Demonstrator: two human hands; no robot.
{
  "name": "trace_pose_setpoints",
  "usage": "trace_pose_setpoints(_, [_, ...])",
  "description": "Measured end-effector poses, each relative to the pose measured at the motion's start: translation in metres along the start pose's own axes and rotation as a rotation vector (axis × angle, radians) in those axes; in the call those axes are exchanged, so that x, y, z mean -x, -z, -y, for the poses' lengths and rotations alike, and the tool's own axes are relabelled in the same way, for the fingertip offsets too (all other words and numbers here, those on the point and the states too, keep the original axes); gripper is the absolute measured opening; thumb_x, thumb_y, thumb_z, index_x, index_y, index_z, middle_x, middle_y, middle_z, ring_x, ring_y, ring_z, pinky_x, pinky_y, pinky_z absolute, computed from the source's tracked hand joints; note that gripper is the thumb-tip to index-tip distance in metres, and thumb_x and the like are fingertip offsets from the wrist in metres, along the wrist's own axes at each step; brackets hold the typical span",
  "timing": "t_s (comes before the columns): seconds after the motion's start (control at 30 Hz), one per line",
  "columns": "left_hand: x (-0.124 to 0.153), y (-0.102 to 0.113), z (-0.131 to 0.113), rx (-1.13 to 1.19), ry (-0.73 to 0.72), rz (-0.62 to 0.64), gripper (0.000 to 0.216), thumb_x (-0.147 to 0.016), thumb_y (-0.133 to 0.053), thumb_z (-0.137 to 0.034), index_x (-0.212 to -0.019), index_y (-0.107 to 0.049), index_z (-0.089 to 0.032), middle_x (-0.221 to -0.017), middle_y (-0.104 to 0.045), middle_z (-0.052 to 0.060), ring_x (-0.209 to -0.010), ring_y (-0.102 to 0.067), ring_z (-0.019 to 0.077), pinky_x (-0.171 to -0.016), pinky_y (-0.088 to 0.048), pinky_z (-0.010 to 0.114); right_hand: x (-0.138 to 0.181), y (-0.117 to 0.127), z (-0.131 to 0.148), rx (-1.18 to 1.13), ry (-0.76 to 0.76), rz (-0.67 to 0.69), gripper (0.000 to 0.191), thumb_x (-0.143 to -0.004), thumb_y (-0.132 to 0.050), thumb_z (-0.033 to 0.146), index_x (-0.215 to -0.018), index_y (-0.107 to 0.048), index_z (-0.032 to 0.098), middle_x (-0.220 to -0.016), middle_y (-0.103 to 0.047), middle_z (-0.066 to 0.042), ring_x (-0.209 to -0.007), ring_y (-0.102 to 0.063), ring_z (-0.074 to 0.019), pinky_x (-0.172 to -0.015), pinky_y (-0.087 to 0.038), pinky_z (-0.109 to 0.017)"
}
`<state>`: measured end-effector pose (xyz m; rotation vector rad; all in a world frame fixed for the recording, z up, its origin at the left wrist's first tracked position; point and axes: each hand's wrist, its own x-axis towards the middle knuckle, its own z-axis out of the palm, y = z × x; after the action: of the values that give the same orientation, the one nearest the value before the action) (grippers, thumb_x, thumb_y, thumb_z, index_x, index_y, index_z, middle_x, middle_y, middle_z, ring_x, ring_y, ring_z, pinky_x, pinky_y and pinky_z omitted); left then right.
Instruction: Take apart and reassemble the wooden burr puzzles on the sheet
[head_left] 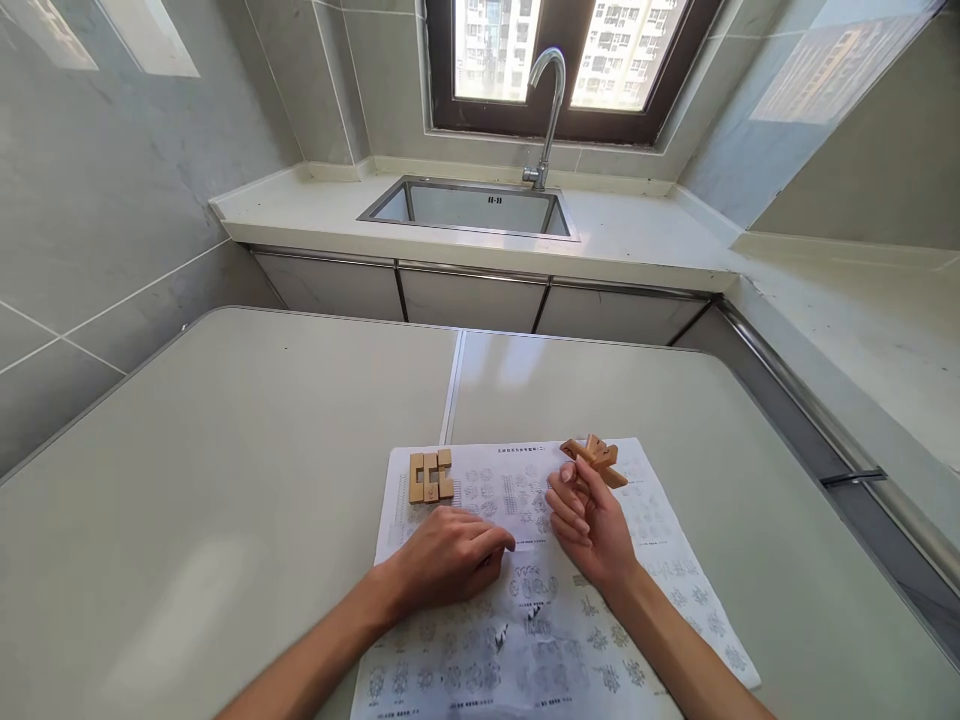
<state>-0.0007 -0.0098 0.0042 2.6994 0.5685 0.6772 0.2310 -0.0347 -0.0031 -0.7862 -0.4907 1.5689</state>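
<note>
My right hand (592,520) has its fingers curled, with the fingertips on a cluster of interlocking wooden puzzle pieces (604,456) at the upper right of a printed sheet (480,560). The cluster is tilted, its notched ends sticking out in different directions. Palm down on the paper, my left hand (457,550) is loosely closed, and no object shows in it. Just beyond its knuckles, several notched wooden puzzle pieces (430,478) lie side by side at the sheet's upper left. The sheet carries small line diagrams and short lines of text, upside down from here.
A pale table (225,460) with a centre seam bears the sheet. Behind it runs a white counter (637,225) with a steel sink (469,208) and a curved tap (551,110) below a window. Another counter (870,330) flanks the right side; a grey tiled wall (135,160) is at left.
</note>
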Motion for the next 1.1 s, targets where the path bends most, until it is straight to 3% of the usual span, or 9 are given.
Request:
trace_pose_setpoints(0.27, [0.001,-0.003,0.002,-0.034,-0.016,-0.032,0.02,-0.092,-0.052,-0.006,-0.092,-0.065,-0.021,-0.068,-0.071,-0.003,-0.057,-0.069,0.0151,-0.056,-0.046,0.026,0.014,-0.007,-0.021,0.3,-0.109,0.043,0.048,-0.098,-0.066,0.064,-0.079,-0.06,0.021,-0.051,-0.04,0.009,-0.037,-0.03,-0.006,-0.036,-0.022,-0.02])
trace_pose_setpoints(0.43, [0.001,-0.003,0.001,-0.012,0.053,-0.116,0.022,-0.092,-0.053,-0.007,-0.106,-0.063,-0.021,-0.068,-0.069,-0.004,-0.059,-0.069,0.0153,-0.059,-0.048,0.025,0.023,-0.003,-0.037,0.66,-0.011,0.097,0.052,-0.103,-0.055,0.069,-0.081,-0.061,0.022,-0.049,-0.04,0.007,-0.043,-0.034,-0.0109,-0.043,-0.027,-0.026])
trace_pose_setpoints(0.57, [0.003,-0.002,0.0,0.085,0.126,-0.23,0.022,-0.088,-0.064,-0.016,-0.106,-0.054,-0.023,-0.068,-0.062,-0.007,-0.055,-0.061,0.0129,-0.057,-0.044,0.024,0.023,-0.003,-0.038,0.927,0.214,0.214,0.049,-0.108,-0.049,0.058,-0.076,-0.057,0.023,-0.059,-0.046,0.002,-0.053,-0.042,-0.0151,-0.052,-0.035,-0.03])
trace_pose_setpoints(0.63, [0.003,0.0,-0.001,0.156,0.133,-0.297,0.038,-0.082,-0.074,-0.023,-0.11,-0.049,-0.023,-0.079,-0.064,-0.004,-0.065,-0.063,0.0153,-0.061,-0.048,0.026,0.021,-0.003,-0.036,1.005,0.299,0.273,0.044,-0.109,-0.047,0.048,-0.074,-0.053,0.023,-0.063,-0.049,0.0,-0.057,-0.044,-0.0162,-0.055,-0.036,-0.03])
trace_pose_setpoints(0.73, [0.002,0.005,-0.001,0.303,0.172,-0.362,0.077,-0.076,-0.09,-0.036,-0.136,-0.042,-0.024,-0.122,-0.066,0.013,-0.109,-0.069,0.0278,-0.088,-0.058,0.039,0.019,-0.003,-0.035,1.031,0.294,0.355,0.037,-0.108,-0.046,0.036,-0.074,-0.05,0.023,-0.066,-0.054,-0.001,-0.058,-0.047,-0.0162,-0.055,-0.037,-0.029])
trace_pose_setpoints(0.8, [-0.001,0.011,-0.002,0.435,0.227,-0.302,0.103,-0.072,-0.096,-0.044,-0.152,-0.034,-0.027,-0.149,-0.054,0.02,-0.133,-0.059,0.0343,-0.106,-0.054,0.048,0.02,-0.003,-0.034,1.029,0.247,0.4,0.03,-0.105,-0.047,0.031,-0.077,-0.054,0.023,-0.069,-0.057,-0.001,-0.06,-0.049,-0.0158,-0.055,-0.038,-0.028])
trace_pose_setpoints(0.87, [-0.004,0.016,-0.002,0.598,0.261,-0.175,0.117,-0.067,-0.1,-0.048,-0.16,-0.031,-0.029,-0.159,-0.047,0.02,-0.14,-0.055,0.0368,-0.114,-0.049,0.051,0.021,-0.003,-0.032,1.039,0.17,0.464,0.022,-0.102,-0.05,0.027,-0.082,-0.058,0.022,-0.071,-0.058,0.0,-0.06,-0.048,-0.0148,-0.054,-0.038,-0.026])
trace_pose_setpoints(0.97, [-0.008,0.021,-0.003,0.814,0.264,-0.038,0.113,-0.062,-0.102,-0.051,-0.158,-0.045,-0.03,-0.157,-0.054,0.016,-0.14,-0.056,0.039,-0.118,-0.045,0.053,0.023,-0.003,-0.03,1.056,0.066,0.58,0.016,-0.098,-0.054,0.021,-0.081,-0.056,0.022,-0.072,-0.056,0.001,-0.06,-0.045,-0.0133,-0.053,-0.036,-0.025])
trace_pose_setpoints(1.1, [-0.009,0.019,-0.005,1.016,0.299,0.045,0.105,-0.058,-0.103,-0.051,-0.15,-0.056,-0.03,-0.145,-0.065,0.013,-0.133,-0.061,0.0386,-0.114,-0.05,0.051,0.024,-0.001,-0.031,1.07,0.017,0.588,0.02,-0.091,-0.057,0.015,-0.074,-0.047,0.022,-0.068,-0.046,0.004,-0.059,-0.039,-0.0121,-0.052,-0.031,-0.025])
